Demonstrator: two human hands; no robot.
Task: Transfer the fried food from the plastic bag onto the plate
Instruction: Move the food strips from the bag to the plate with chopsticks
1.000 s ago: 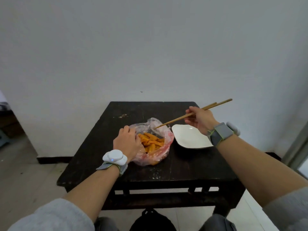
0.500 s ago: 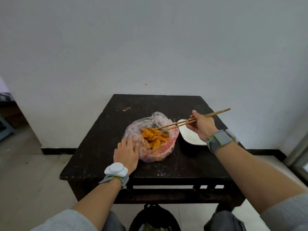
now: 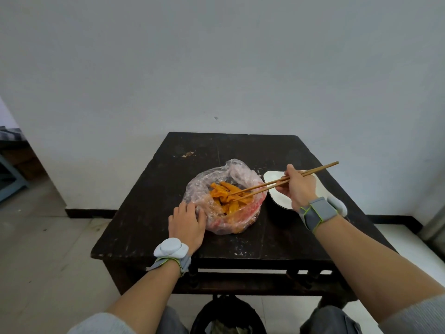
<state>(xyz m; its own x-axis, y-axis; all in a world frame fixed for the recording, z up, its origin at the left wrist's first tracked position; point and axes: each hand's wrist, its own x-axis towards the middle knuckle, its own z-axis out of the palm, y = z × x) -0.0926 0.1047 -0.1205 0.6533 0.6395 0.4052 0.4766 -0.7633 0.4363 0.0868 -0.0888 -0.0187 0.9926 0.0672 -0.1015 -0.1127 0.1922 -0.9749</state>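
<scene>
Table: dark, worn, square wooden table (image 3: 149, 213) against a plain white wall (image 3: 216, 56); pale scuffs and specks on its top.
Bag: crumpled clear plastic bag with red print (image 3: 202, 186) lies at the table's centre, mouth spread open upward.
Food: orange fried strips (image 3: 228, 196) are piled inside the bag; none is seen on the plate.
Plate: white shallow ceramic plate (image 3: 272, 184) sits at 3 o'clock of the bag, just beside it; its bare surface shows, and its right part is hidden behind the right hand.
Chopsticks: pair of long brown wooden chopsticks (image 3: 320, 169) slants from 2 o'clock down toward 8 o'clock, crossing above the plate's near-left edge; tips are in the pile of strips, slightly parted. Whether a strip is pinched between them cannot be told.
Right hand: right hand (image 3: 299, 189) is over the plate, fingers closed around the chopsticks near their middle, thumb on top.
Left hand: left hand (image 3: 187, 225) rests palm down at 8 o'clock of the bag, fingers together and laid flat on the bag's near-left edge, pressing the plastic to the table; not curled around anything.
Wrists: grey strap with a white rounded device (image 3: 171, 248) on the left wrist; grey green-edged band (image 3: 317, 213) on the right wrist.
Below table: dark bin with an open mouth (image 3: 228, 317) stands on the floor at 6 o'clock, between the person's knees.
</scene>
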